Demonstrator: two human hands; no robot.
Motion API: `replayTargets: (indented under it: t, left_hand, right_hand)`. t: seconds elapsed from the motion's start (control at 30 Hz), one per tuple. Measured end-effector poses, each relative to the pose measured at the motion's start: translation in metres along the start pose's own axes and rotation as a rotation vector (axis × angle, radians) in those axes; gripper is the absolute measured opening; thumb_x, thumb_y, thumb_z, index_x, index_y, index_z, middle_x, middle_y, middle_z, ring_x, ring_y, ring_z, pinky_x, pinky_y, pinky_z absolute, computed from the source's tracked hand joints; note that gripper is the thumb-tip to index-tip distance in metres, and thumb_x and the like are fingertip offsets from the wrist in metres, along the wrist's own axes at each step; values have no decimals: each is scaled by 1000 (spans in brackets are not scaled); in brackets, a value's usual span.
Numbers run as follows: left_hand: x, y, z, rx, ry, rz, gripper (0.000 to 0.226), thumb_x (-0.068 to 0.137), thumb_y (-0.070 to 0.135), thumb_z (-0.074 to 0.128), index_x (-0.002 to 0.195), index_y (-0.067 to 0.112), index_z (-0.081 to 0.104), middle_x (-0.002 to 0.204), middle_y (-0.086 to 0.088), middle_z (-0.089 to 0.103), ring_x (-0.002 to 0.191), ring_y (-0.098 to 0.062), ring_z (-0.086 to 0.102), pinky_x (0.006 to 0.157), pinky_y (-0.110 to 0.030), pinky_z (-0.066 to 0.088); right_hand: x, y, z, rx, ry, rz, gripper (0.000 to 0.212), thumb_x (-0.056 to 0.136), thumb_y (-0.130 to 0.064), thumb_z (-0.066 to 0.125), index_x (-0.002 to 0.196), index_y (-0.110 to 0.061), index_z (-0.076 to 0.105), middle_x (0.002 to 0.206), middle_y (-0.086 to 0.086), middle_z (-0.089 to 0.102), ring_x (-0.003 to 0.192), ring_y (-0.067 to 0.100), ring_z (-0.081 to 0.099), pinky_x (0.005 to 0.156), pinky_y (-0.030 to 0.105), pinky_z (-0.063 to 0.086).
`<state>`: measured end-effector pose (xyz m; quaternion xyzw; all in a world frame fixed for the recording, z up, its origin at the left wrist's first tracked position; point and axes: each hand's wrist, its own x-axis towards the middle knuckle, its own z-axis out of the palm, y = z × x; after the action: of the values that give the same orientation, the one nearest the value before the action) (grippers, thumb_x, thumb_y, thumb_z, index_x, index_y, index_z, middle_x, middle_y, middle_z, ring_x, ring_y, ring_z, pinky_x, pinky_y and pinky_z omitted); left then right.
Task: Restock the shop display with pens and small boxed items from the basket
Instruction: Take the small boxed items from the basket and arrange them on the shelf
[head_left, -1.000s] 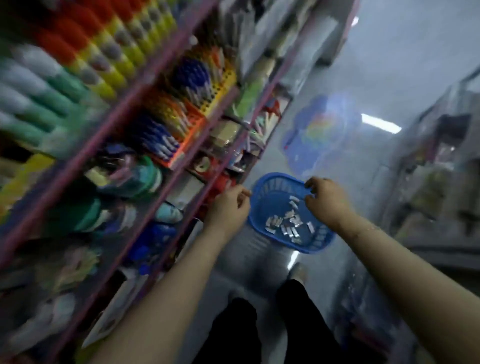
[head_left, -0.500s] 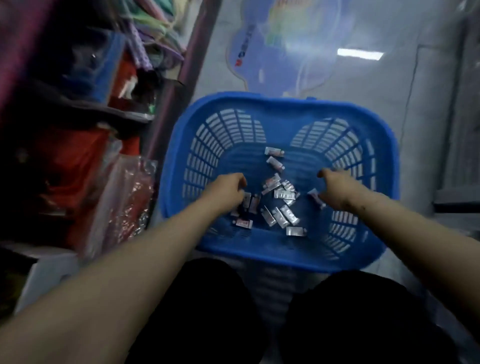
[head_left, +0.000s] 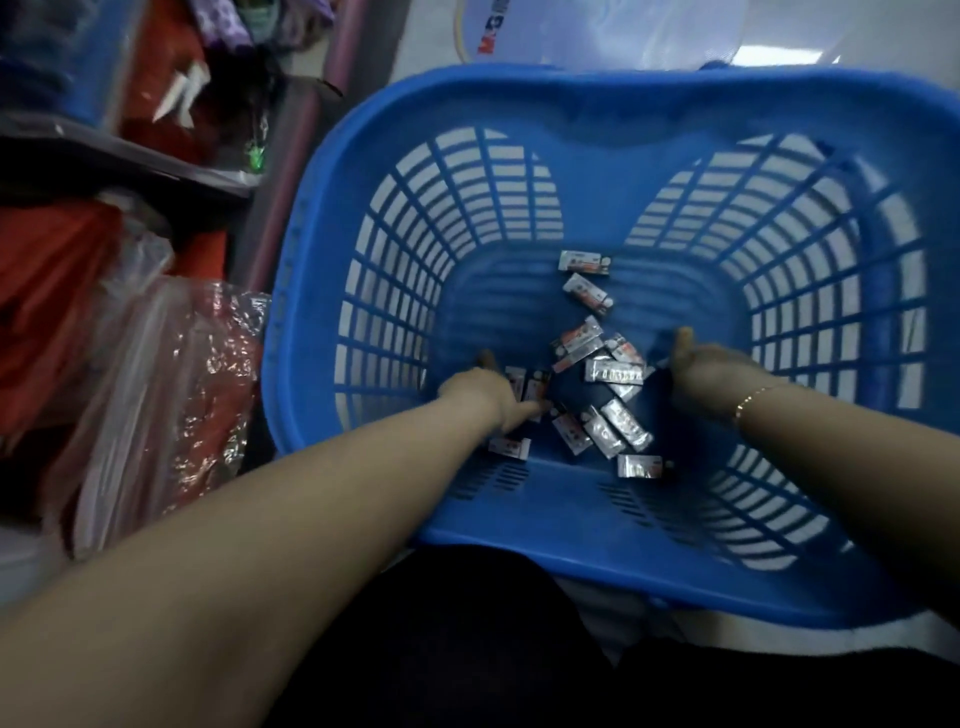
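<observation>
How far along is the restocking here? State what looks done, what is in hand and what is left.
Done: nothing that this view can confirm. In hand: both the left hand and right hand are down inside the blue basket, among the small boxes; whether either grips one is unclear. Left: about a dozen boxes remain; no pens are visible.

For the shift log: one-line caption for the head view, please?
Both hands, left and right, reach among small boxes in the blue basket.
</observation>
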<state>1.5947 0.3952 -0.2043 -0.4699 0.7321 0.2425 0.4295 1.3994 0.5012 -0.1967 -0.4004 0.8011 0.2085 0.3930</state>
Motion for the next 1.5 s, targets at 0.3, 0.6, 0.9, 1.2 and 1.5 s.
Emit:
replayTargets:
  t: [0.3, 0.6, 0.9, 1.2, 1.5]
  left_hand:
    - [-1, 7, -1, -33, 22, -23, 95, 89, 56, 51, 145, -3, 2, 144, -20, 38, 125, -33, 47, 99, -41, 43]
    - [0, 3, -7, -118, 103, 41, 89, 80, 54, 65, 141, 6, 22, 142, -20, 35, 124, -35, 45, 94, -37, 43]
    - [1, 15, 8, -277, 134, 36, 91, 85, 56, 57, 141, 2, 11, 143, -21, 21, 126, -38, 41, 97, -41, 40]
    - [2, 9, 3, -123, 261, 84, 91, 68, 52, 76, 133, 10, 28, 133, -14, 40, 121, -32, 46, 88, -36, 44]
    - [15, 4, -21, -359, 245, 52, 93, 75, 50, 66, 146, 15, 17, 122, -6, 58, 110, -27, 58, 83, -28, 47]
  right_hand:
    - [-3, -10, -1, -51, 1, 36, 73, 90, -18, 52, 148, -7, 9, 144, 18, 29, 130, 35, 41, 98, 43, 41]
    - [-9, -36, -11, 80, 407, -323, 46, 83, -30, 58, 117, -13, 32, 125, 14, 39, 91, 35, 57, 66, 37, 39]
    - [4, -37, 14, -179, 317, -261, 51, 85, -49, 55, 119, -14, 42, 122, 9, 56, 105, 29, 60, 67, 31, 36]
    - [13, -13, -21, 402, 210, 116, 45, 87, -46, 53, 119, -15, 47, 130, 17, 53, 114, 32, 54, 81, 32, 41]
    - [5, -36, 15, -60, 253, -69, 67, 89, -45, 53, 139, -11, 24, 147, 21, 30, 117, 37, 54, 79, 38, 44]
